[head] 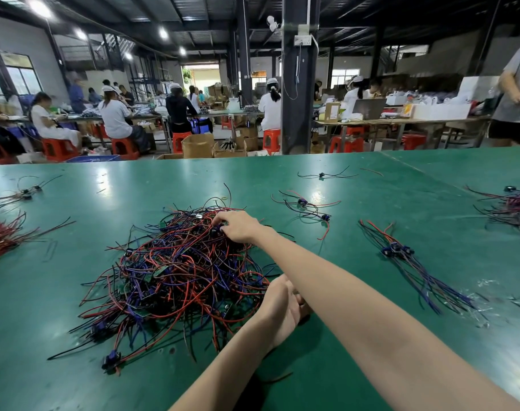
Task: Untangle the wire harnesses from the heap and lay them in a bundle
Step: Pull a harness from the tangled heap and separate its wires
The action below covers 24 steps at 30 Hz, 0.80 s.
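My right hand (pixel 238 228) pinches a harness (pixel 219 230) at the far top of the heap (pixel 178 271) on the green bench (pixel 341 185). My left hand (pixel 278 307) sits at the heap's near right edge; I cannot tell its grip. The bundle (pixel 398 250) lies right of the heap.

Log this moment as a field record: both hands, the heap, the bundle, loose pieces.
right hand: fingers curled into the top of the heap
left hand: at the heap's near right edge, fingers hidden under the right forearm
bundle: straightened harnesses lying right of the heap, connectors together
stray harnesses: beyond the heap, apart from it
table: green
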Tool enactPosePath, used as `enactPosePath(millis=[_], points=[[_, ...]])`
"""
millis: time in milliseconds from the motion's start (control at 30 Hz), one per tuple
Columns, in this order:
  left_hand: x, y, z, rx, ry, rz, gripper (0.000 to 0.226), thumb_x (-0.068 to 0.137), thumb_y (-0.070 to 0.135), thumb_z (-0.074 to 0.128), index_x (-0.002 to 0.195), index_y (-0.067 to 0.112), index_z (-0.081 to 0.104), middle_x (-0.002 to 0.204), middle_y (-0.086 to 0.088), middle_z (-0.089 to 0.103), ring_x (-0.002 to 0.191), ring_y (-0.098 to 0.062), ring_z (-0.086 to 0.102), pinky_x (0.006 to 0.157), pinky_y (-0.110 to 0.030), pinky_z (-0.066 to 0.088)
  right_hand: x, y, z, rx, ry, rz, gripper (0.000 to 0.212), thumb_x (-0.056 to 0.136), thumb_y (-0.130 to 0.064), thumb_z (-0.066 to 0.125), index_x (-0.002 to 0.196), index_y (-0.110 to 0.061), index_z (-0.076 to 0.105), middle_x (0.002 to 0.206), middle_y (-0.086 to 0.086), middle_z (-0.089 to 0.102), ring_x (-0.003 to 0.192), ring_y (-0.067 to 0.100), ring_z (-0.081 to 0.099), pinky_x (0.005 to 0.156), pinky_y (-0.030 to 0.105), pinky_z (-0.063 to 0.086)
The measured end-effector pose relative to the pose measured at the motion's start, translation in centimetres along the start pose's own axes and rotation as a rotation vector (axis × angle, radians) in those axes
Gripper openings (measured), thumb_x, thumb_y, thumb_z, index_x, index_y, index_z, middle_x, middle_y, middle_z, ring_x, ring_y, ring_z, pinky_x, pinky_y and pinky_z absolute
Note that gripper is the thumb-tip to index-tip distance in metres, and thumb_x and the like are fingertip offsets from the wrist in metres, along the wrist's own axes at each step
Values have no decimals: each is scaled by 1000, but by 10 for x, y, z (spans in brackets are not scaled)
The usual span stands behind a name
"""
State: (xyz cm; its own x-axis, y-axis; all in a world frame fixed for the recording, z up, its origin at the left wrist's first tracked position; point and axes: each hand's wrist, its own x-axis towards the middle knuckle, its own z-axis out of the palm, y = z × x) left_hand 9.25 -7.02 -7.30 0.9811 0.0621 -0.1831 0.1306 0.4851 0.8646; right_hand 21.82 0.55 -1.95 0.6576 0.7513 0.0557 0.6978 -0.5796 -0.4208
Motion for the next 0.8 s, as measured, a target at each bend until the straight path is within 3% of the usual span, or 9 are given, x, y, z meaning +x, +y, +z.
enactPosePath(millis=[167,267,367,467,600,700,800], points=[[-1,1,-2,13,-21,12,26,103,8,26,107,8,52,91,-9,61,82,-22,54,75,-32,46,4,-5,1,-25,5,58,26,84,-21,44,107,-23,56,117,8,44,111,30,46,101,52,25],[-1,-1,-3,19,-22,14,29,102,6,28,120,0,50,103,-16,60,93,-27,53,81,-38,46,5,-7,-1,-12,39,30,16,81,-23,46,94,-20,55,107,5,36,106,26,42,98,49,25],[0,-1,-3,2,-31,24,30,99,2,34,124,-2,50,99,-13,63,87,-24,59,79,-36,52,3,-13,-5,-14,32,-53,12,79,-13,49,89,-20,53,104,3,49,101,22,45,94,45,28],[0,-2,-2,-5,-30,16,25,99,4,38,122,1,50,90,-7,65,70,-16,62,65,-29,54,-1,-13,-12,-44,-26,-74,24,81,-4,45,98,-20,52,100,0,59,98,22,51,92,42,29],[2,-2,-1,-19,-5,5,30,99,4,39,127,-5,47,89,-9,64,68,-17,62,58,-27,55,-1,-10,-16,-182,-76,-42,32,89,-6,45,118,-18,55,119,3,58,113,23,49,98,44,29],[1,-2,-1,-35,-16,5,20,99,3,40,117,1,49,81,-7,65,59,-14,64,53,-26,53,2,-13,-15,-305,-29,-91,30,91,-11,51,118,-18,62,122,6,55,115,25,49,93,42,35],[3,-5,-2,-40,0,-7,24,99,4,40,121,-2,47,83,-9,64,60,-15,62,55,-27,54,4,-22,-22,-278,64,-116,24,92,-14,53,112,-20,66,119,8,55,114,26,47,93,42,35]])
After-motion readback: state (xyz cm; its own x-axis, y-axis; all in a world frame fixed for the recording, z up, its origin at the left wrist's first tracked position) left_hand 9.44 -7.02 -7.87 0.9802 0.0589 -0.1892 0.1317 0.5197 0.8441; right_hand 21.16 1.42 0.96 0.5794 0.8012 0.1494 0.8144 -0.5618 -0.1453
